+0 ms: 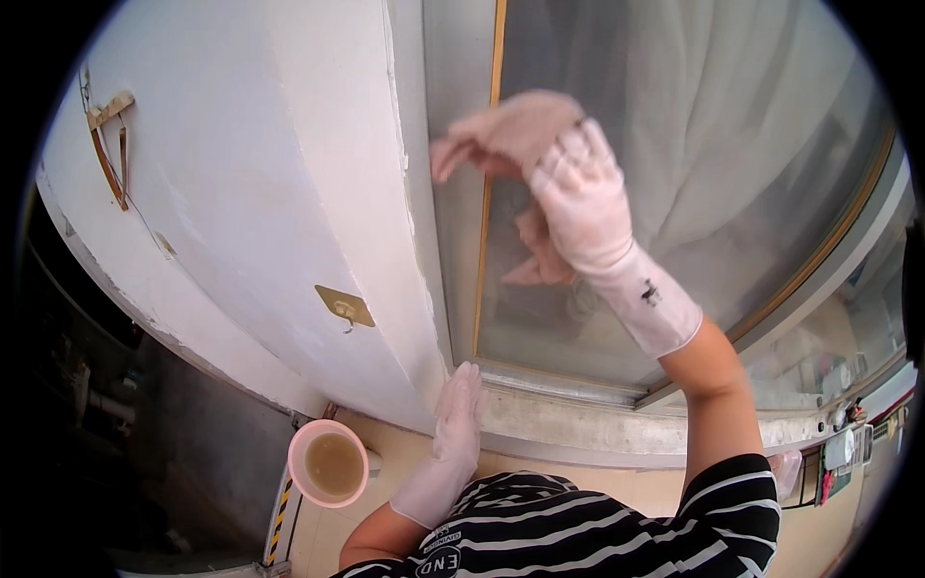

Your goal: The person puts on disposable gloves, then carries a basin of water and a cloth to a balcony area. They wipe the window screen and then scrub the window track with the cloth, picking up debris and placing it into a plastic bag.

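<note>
My right hand (585,195), in a pale pink rubber glove with a small dark print on its cuff, grips a pink cloth (531,126). The cloth is blurred and spreads over the left part of a glass window pane (553,325) and its frame. Behind the glass hangs a whitish curtain (708,108). My left hand (457,419), gloved alike, is held flat with fingers extended at the left end of the window sill (578,419), by the wall corner. It holds nothing that I can see.
A pink bucket (332,462) of murky brownish water stands lower left, near a dark doorway with yellow-black striped tape (279,520). The white wall (217,180) carries an adhesive hook (345,307) and a wooden hanger (112,155). Household items (838,448) stand far right.
</note>
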